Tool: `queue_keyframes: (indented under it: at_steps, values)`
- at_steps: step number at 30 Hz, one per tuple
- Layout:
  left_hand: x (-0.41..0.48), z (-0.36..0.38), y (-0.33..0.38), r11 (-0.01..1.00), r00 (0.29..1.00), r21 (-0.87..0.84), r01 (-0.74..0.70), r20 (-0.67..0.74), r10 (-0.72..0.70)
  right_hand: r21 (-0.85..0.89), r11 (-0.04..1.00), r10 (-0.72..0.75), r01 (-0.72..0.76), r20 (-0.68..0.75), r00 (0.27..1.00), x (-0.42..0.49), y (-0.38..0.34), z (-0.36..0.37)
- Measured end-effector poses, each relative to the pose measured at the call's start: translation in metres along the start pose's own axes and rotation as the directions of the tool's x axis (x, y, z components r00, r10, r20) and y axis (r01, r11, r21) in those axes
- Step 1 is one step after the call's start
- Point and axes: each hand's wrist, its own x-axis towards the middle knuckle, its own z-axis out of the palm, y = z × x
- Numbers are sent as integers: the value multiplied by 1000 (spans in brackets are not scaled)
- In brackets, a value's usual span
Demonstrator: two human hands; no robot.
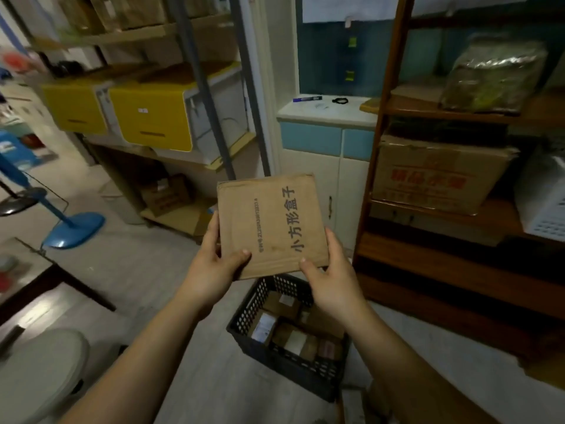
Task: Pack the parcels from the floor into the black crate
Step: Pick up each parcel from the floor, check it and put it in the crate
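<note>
Head view. Both hands hold one flat brown cardboard parcel (270,224) up in the air at the centre of the scene, above the far end of the black crate (244,313). The parcel's broad face is turned toward the camera and carries large black Chinese characters printed sideways along its right part, with a line of smaller print to their left.

The left hand (214,270) grips the parcel's near left corner: thumb pressed on the front face, the other fingers wrapped round the left edge and hidden behind the card. The right hand (333,276) grips the near right corner the same way, thumb on the front face, fingers running up the right edge. Both are pinching the parcel; neither is spread.

The black crate stands on the pale floor (146,270) below and near the hands. It has perforated walls and already contains several small cardboard parcels (293,335), some bearing white labels, lying close together. How many cannot be told.

Surroundings: on the left, a shelf unit (171,139) carries yellow-fronted boxes (149,120); a blue stand base (75,229) rests on the floor further left. On the right, a dark wooden rack (428,249) bears a large worn carton (437,175) with red print, and a bagged item on the shelf above. At the far centre, a white cabinet (324,185) with a light blue band stands under a window ledge. The far left of the view is blurred.
</note>
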Motion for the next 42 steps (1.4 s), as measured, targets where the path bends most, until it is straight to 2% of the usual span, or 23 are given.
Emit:
queue_keyframes:
  at_steps: [6,9,14,17,21,24,29,33,38,42]
  values:
    - [73,-6,-10,996,1000,88,-3,24,1,56,998,17,-19,39,999,66,16,12]
    - [104,-3,-27,991,997,124,50,58,-57,30,998,63,-62,-37,997,85,27,12]
    - [157,3,-54,985,963,144,93,239,-126,14,993,115,-114,-169,979,105,49,24]
    - [194,-1,-74,980,913,174,94,379,-154,5,985,168,-173,-255,952,115,61,43]
    - [235,-14,-109,977,811,202,74,557,-176,-57,953,261,-296,-336,905,125,72,80]
    - [257,-14,-150,962,759,252,106,605,-242,-178,885,367,-431,-305,879,130,96,106]
    - [266,12,-226,932,657,341,126,675,-336,-357,725,532,-590,-254,808,127,165,131]
    - [257,42,-311,863,605,464,199,634,-481,-423,628,634,-654,-210,744,120,246,139]
    - [236,89,-442,770,563,606,198,573,-596,-558,529,695,-640,-148,704,101,377,158]
    - [217,121,-531,715,519,656,240,536,-666,-601,472,765,-645,-84,638,85,472,173]
